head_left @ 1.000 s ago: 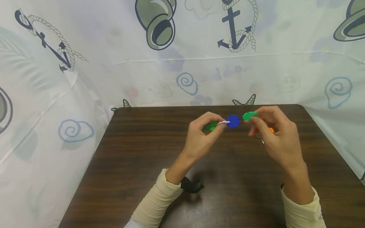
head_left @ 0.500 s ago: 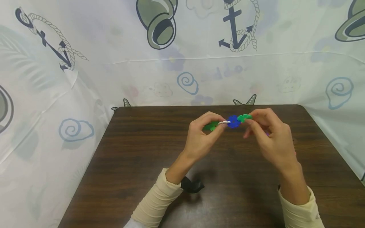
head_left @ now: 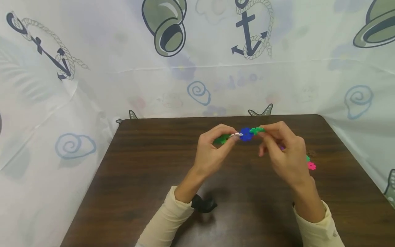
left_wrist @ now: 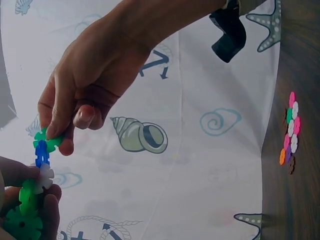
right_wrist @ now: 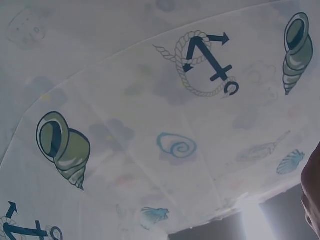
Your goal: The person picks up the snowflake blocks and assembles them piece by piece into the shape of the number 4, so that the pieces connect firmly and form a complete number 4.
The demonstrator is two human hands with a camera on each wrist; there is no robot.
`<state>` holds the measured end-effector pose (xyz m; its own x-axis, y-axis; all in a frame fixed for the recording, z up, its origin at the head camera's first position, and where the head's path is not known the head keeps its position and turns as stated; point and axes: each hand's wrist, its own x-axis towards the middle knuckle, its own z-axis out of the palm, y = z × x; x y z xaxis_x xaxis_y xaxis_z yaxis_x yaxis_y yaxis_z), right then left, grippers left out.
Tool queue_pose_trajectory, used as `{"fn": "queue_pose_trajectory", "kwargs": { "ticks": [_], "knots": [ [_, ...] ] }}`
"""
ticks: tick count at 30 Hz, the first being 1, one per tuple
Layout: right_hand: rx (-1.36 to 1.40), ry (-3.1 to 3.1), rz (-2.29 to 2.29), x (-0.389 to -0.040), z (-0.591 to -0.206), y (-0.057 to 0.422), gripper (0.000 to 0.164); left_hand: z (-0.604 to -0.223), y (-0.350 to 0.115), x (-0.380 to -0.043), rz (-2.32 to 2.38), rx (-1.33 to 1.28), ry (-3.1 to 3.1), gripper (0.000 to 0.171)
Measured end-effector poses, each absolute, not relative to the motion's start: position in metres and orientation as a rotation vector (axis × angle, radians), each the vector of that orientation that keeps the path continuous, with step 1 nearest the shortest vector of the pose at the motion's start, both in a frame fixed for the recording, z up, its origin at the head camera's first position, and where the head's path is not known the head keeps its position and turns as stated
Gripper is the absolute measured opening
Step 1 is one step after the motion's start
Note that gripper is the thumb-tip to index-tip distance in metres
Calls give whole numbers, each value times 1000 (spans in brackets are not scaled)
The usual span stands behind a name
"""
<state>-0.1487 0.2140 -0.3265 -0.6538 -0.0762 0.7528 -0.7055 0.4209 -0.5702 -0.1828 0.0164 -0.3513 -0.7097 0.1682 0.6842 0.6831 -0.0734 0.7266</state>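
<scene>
Notched, flower-shaped plastic discs form a short chain held between both hands above the table. My left hand (head_left: 213, 149) pinches the white disc (head_left: 236, 134); green discs (left_wrist: 24, 222) hang on its near side in the left wrist view. From the white disc's other side sticks out a blue disc (head_left: 246, 134). My right hand (head_left: 285, 154) pinches a green disc (head_left: 256, 130) between thumb and forefinger, its notched edge meeting the blue one. In the right wrist view only a sliver of the hand (right_wrist: 312, 190) shows at the right edge, with the discs out of frame.
Several loose discs in pink, white, green, orange, purple and brown lie on the dark wooden table (head_left: 148, 178); a pink disc (head_left: 312, 166) shows beside my right wrist. A black wrist-camera piece (head_left: 203, 204) juts from the left sleeve. Printed cloth (head_left: 123, 85) surrounds the table.
My right hand has brought its green disc leftward, from apart to meeting the blue disc. My left hand keeps its hold on the white disc. The head view has shifted slightly.
</scene>
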Motion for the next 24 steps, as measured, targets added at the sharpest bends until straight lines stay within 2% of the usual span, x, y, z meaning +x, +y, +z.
{"fn": "queue_pose_trajectory", "kwargs": {
  "ticks": [5, 13, 24],
  "knots": [
    [687, -1992, 1309, -152, -327, 215, 25, -346, 17, -186, -1830, -941, -1840, 5],
    [667, -1998, 1438, -152, -328, 208, 16, -345, 9, -183, -1861, -878, -1899, 9],
    [693, -2015, 1468, -158, -333, 212, 22, -346, 5, -182, -1744, -936, -2076, 29]
  ]
}}
